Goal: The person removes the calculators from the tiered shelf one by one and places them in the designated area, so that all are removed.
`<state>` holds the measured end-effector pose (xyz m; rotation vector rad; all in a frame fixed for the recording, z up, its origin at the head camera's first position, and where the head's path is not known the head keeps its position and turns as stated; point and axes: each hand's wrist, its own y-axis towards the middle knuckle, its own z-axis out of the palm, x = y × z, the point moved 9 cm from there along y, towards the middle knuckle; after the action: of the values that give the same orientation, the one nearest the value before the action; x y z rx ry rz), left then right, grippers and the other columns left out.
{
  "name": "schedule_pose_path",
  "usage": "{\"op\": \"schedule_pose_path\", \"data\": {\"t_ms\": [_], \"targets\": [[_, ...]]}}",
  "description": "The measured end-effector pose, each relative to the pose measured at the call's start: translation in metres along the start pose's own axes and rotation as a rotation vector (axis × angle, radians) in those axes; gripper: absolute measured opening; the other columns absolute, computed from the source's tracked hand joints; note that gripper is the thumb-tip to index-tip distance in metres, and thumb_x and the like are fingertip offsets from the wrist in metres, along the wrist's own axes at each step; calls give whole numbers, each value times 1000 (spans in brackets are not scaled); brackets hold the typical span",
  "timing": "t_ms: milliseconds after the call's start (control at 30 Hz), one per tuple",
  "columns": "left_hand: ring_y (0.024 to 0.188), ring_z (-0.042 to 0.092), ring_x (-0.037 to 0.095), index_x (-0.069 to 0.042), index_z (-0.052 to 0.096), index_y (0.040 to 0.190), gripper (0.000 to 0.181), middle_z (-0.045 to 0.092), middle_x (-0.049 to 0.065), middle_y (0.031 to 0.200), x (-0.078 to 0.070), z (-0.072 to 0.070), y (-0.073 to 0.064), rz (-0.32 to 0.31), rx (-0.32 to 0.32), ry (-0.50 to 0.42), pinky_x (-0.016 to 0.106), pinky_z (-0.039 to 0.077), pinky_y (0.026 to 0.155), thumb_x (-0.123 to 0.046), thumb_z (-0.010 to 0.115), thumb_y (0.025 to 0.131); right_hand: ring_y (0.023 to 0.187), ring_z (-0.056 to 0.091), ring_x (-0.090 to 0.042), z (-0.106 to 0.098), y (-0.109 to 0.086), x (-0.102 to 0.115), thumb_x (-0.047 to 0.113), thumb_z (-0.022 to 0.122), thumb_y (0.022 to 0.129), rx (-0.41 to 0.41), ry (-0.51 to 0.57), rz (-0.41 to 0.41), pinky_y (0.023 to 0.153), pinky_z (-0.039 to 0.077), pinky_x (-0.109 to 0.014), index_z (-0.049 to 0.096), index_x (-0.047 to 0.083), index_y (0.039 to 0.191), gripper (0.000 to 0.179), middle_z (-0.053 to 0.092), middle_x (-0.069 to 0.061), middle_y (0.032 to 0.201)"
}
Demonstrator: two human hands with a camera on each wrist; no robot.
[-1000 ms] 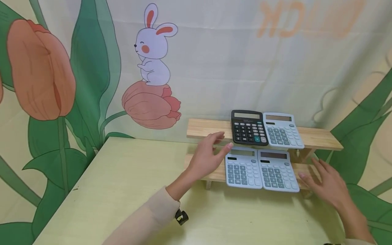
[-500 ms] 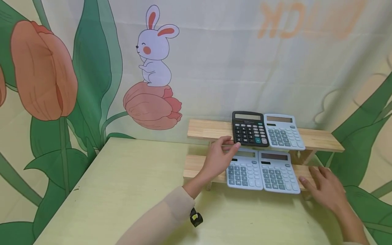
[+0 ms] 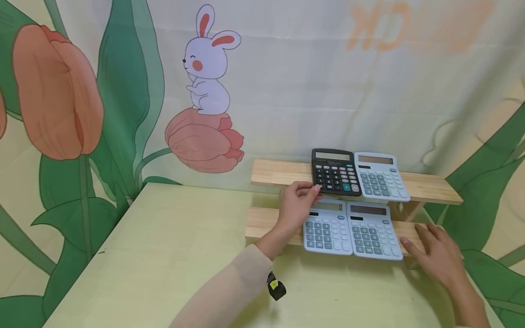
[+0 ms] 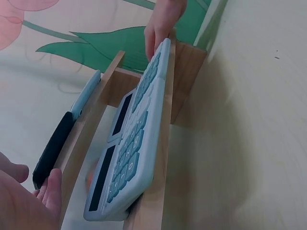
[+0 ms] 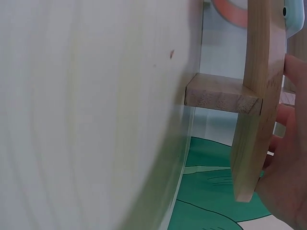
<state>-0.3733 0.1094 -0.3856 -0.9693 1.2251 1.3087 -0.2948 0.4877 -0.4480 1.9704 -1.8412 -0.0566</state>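
A black calculator [image 3: 334,171] leans on the upper shelf, beside a light-blue calculator [image 3: 379,177]. My left hand [image 3: 296,202] pinches the black one at its lower left corner, thumb on the front and fingers below. In the left wrist view, the black calculator [image 4: 53,151] shows edge-on between thumb and fingers. Two more light-blue calculators, a left one [image 3: 326,230] and a right one [image 3: 374,234], stand side by side on the lower shelf. My right hand [image 3: 439,253] rests on that shelf's right end, fingers loosely extended, holding no calculator.
The two-step wooden rack has an upper board [image 3: 430,187] and a lower board [image 3: 262,223], standing on a pale yellow-green table [image 3: 164,255]. Behind it hangs a curtain [image 3: 283,91] printed with a rabbit and tulips. A black band [image 3: 276,287] is at my left wrist.
My left hand has moved right and onto the black calculator's lower corner. My right hand has come down onto the lower shelf. The calculators have not visibly moved.
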Motion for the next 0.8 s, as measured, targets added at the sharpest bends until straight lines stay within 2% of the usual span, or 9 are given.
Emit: {"op": "schedule_pose_path", "data": {"t_ms": [200,333,467,600,733,800], "targets": [[89,79,24,2,69,117,23,79,10,94,-2,-2,3,-9,-55,-15,28,65,80,-14,75,101,137,33,-67,0,-1,-1,47,59,106,10,-3,11,101,29,-83,50,-11,147,72,38,-45,150],[89,79,22,1,70,117,23,78,7,93,1,-4,3,-40,-47,-42,27,64,80,-12,77,99,136,34,-67,0,-1,0,47,60,106,2,-3,6,101,29,-84,50,-11,147,71,38,-45,150],[93,79,22,2,67,124,28,76,8,99,4,-6,-4,-87,13,-82,32,64,88,-10,75,100,137,34,-67,0,0,1,46,60,106,6,-1,1,101,29,-83,50,-11,147,71,38,-45,150],[99,78,22,4,61,135,37,74,10,110,3,-9,-17,-138,103,-93,37,61,95,-9,72,102,137,33,-68,0,-1,-1,47,59,106,18,-4,4,102,28,-83,49,-11,147,72,37,-46,151],[103,77,22,3,54,146,45,71,11,116,0,-11,-26,-183,186,-112,34,61,95,-11,68,105,136,33,-68,0,-1,1,47,58,106,24,-11,1,101,30,-82,49,-12,147,72,36,-46,150],[104,77,23,3,51,147,47,71,13,118,0,-12,-27,-206,207,-139,32,62,94,-13,67,106,135,34,-68,0,0,2,46,58,106,24,-14,-3,101,31,-82,49,-12,147,72,37,-47,149]]}}
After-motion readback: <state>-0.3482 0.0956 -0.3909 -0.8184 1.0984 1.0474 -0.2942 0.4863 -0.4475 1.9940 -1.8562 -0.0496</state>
